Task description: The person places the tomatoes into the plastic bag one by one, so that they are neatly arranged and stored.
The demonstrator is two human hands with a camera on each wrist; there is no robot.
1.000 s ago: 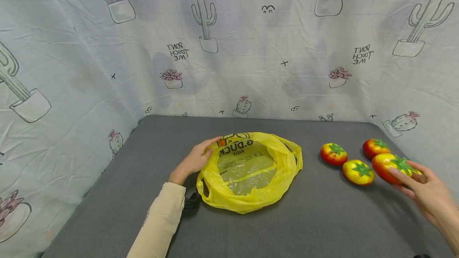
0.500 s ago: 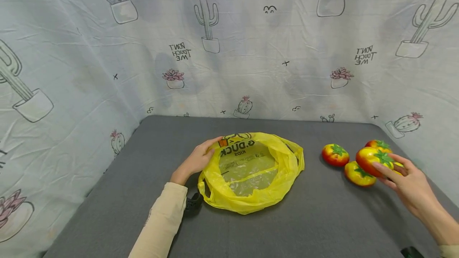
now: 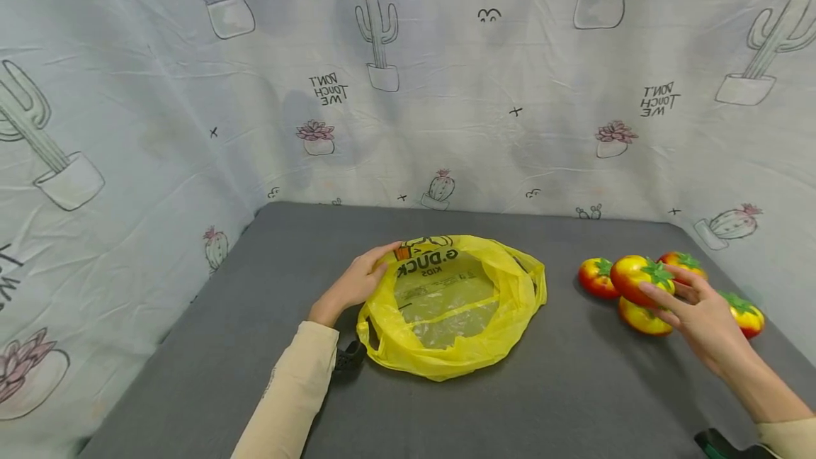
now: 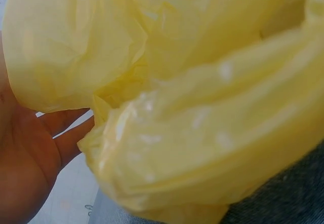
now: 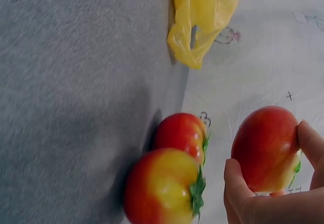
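My left hand (image 3: 352, 283) touches the left rim of an open yellow plastic bag (image 3: 440, 362) with straight fingers. In the left wrist view, the crumpled bag hides part of that hand, and some fingers extend behind it. My right hand (image 3: 709, 326) grips a red and yellow tomato (image 3: 631, 278) with a green leafy top, thumb on one side and fingers on the other. The right wrist view shows this held tomato (image 5: 264, 150) raised beside the others. Under it in the head view lies a yellow tomato (image 3: 645, 319), partly covered.
More tomatoes lie on the grey table (image 3: 510, 409): a red one (image 3: 594, 279) to the left, one at the back (image 3: 685, 263), and a yellow-red one (image 3: 746, 315) right of the hand. A cactus-print cloth (image 3: 446, 126) hangs behind the table.
My right hand has carried the gripped tomato left over the others, uncovering the tomato at far right. The left hand stays at the bag's rim, and the view has shifted slightly.
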